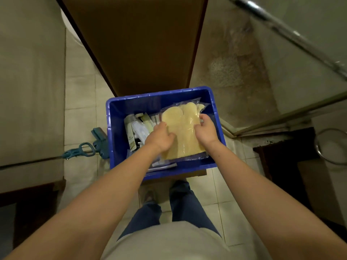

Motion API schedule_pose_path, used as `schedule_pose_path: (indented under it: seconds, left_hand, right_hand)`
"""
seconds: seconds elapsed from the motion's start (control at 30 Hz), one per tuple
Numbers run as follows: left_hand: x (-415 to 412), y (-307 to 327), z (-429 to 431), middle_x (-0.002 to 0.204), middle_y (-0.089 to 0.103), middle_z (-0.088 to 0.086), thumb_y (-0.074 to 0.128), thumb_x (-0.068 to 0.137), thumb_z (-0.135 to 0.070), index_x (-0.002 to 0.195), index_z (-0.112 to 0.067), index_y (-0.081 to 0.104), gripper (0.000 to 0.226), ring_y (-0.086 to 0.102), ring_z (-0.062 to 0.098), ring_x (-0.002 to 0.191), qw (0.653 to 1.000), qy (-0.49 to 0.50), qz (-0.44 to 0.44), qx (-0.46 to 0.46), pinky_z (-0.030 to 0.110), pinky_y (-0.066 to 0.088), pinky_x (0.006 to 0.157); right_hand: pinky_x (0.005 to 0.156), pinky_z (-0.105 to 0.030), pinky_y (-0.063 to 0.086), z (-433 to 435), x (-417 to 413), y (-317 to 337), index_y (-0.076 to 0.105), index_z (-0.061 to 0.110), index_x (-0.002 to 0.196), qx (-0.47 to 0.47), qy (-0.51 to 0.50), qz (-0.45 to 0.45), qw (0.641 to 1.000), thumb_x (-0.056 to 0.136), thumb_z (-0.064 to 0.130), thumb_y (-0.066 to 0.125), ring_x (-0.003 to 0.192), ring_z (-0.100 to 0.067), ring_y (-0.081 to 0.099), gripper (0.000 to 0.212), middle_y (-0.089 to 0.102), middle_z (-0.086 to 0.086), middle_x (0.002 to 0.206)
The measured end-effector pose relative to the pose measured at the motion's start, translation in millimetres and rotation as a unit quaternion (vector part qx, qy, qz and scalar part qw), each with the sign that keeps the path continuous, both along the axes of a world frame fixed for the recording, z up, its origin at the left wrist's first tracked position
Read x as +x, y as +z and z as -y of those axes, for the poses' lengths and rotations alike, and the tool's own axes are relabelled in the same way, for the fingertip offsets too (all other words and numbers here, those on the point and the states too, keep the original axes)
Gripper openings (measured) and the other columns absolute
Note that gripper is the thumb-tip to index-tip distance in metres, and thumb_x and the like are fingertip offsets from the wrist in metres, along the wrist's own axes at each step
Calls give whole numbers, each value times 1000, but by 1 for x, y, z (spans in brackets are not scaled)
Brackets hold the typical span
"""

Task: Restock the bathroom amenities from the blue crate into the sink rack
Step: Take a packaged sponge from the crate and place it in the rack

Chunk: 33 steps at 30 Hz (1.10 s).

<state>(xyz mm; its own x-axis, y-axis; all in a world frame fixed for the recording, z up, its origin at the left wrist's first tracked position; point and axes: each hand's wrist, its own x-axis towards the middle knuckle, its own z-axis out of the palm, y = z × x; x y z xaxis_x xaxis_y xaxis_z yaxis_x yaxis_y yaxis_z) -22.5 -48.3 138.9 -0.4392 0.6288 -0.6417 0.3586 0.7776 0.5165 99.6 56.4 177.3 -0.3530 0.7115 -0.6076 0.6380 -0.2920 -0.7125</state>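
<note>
Straight below, the blue crate holds a clear packet of pale yellow slippers on its right side, with white tubes and sachets heaped on its left. Both arms reach down into it. The left hand curls its fingers round the packet's left edge, and the right hand grips its right edge.

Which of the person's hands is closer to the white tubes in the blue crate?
Left. The left hand grips the yellow packet right beside the white tubes; the right hand holds the packet's other side, farther away.
</note>
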Motion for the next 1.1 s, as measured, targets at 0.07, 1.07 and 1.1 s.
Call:
schedule_pose_path:
  seconds: [0.07,1.07,1.1]
  left_hand:
    - [-3,14,3,129,50,10,43,98,-42,134,-14,38,47,54,28,107,1000,15,12,7,46,48,95]
    - [50,192,5,87,67,-4,70,87,-17,83,-27,60,14,65,14,81,942,74,130,301,27,51,58]
    - [56,194,6,87,68,-4,70,87,-18,83,-27,61,14,66,13,80,941,62,129,307,28,53,60]
  right_hand:
    - [62,-24,47,9,1,18,52,30,110,22,-17,-19,999,98,10,45,86,-12,61,24,63,5,99]
    - [63,-19,45,90,104,152,36,24,139,219,-221,-85,947,82,16,67,88,-1,53,65,53,8,121]
    - [62,-16,43,94,113,154,31,25,143,234,-227,-81,942,82,15,67,87,1,52,71,50,11,123]
